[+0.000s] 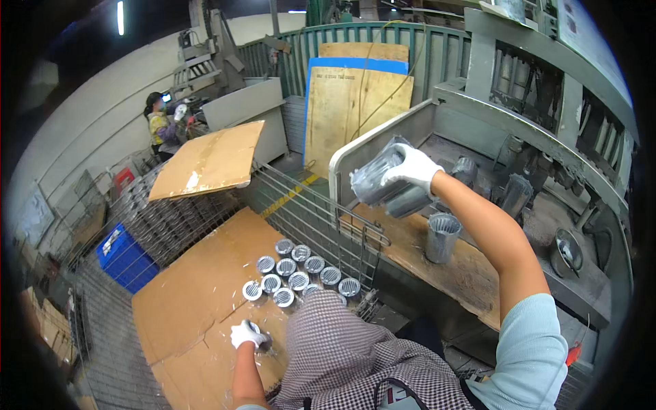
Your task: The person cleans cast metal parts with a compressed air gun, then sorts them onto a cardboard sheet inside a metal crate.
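Observation:
My right hand (pixel 415 169), in a white glove, is raised over the machine's wooden ledge (pixel 471 287). Its fingers are closed on a grey ribbed metal cylinder (pixel 374 176). Just below that one, against the hand, is a second cylinder (pixel 408 202); whether it is gripped too I cannot tell. One more ribbed cylinder (pixel 443 239) stands upright on the ledge. Low over the cardboard sheet (pixel 198 287), my gloved left hand (pixel 247 334) is closed round a cylinder (pixel 265 340), mostly hidden by the glove. Several cylinders (pixel 298 280) stand in rows on the cardboard, slotted ends up.
A wire cage (pixel 307 205) surrounds the cardboard. More cylinders (pixel 516 195) and a metal bowl (pixel 566 251) sit by the machine (pixel 526 123) at right. A blue bin (pixel 126 258), a loose cardboard sheet (pixel 208 160) and another person (pixel 162 128) are at left. Boards (pixel 355 116) lean behind.

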`<state>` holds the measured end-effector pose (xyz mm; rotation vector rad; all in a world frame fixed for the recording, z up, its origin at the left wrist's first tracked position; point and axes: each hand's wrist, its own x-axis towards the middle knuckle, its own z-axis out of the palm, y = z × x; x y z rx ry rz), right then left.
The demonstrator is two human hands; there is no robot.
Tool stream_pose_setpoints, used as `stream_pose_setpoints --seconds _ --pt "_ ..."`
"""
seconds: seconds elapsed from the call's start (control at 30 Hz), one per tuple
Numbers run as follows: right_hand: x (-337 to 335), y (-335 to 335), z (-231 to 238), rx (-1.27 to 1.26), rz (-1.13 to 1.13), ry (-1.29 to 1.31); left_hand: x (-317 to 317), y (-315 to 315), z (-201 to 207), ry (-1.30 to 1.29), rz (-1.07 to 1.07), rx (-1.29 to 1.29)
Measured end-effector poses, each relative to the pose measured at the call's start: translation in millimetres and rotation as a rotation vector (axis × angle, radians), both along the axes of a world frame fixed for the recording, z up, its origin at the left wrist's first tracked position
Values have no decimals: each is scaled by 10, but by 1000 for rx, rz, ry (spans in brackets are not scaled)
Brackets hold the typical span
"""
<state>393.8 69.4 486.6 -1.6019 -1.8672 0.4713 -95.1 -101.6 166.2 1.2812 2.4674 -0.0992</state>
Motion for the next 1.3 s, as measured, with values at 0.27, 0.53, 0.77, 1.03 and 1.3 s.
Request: stream_pose_setpoints --seconds 0.27,0.53,0.77,1.03,1.3 --pt "-222 688 -611 -218 -122 -281 259 377 -675 -33 -123 -201" --pt "-471 845 -854 -457 -106 -694 146 326 -820 -95 -102 -300" --pt "-256 425 -775 -297 13 -667 340 198 -871 -23 -140 -165" --pt "497 -1241 -928 262 -242 -258 1191 945 -417 -892 -308 595" --pt "1610 -3291 -1240 400 -724 -67 1810 856 212 -1277 -453 232"
